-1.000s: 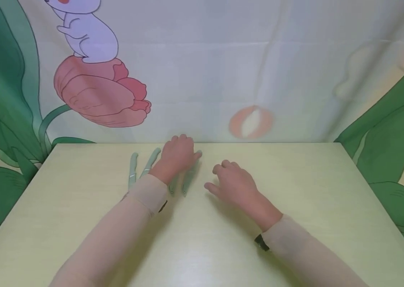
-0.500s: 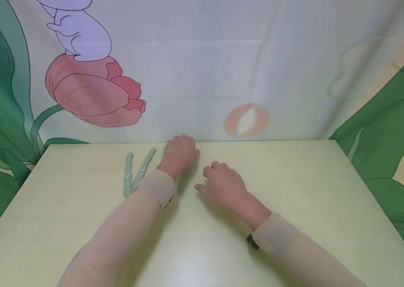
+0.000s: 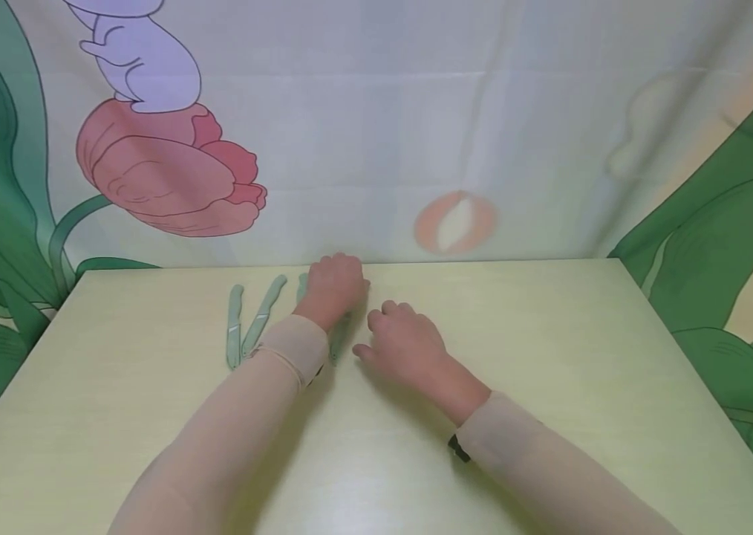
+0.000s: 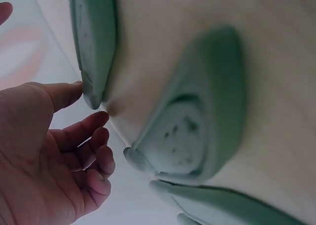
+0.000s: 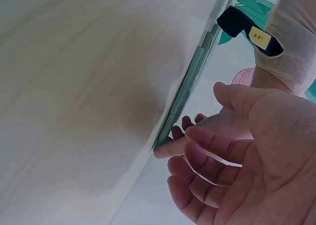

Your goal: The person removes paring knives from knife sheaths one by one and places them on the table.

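Note:
Several pale green knives, seemingly sheathed, lie side by side near the table's far edge. In the head view a knife (image 3: 234, 327) and a slanted knife (image 3: 264, 316) lie left of my left hand (image 3: 333, 288). A third knife (image 3: 302, 284) is mostly hidden behind that hand and wrist. At the rightmost knife (image 3: 338, 338), my left thumb (image 4: 66, 93) touches the end, and the index fingertip (image 4: 102, 117) sits just off it. My right hand (image 3: 408, 343) hovers to the right with loosely bent fingers, holding nothing; its palm shows in the right wrist view.
The pale wooden table (image 3: 550, 357) ends at a far edge against a printed curtain (image 3: 350, 134) with leaves, a flower and a white animal. A dark wrist strap (image 5: 252, 30) with a yellow label sits at my left cuff.
My left hand has shifted slightly right along the knives, and the right hand has come a little closer to it. The view has drifted slightly; the knives appear to lie as before.

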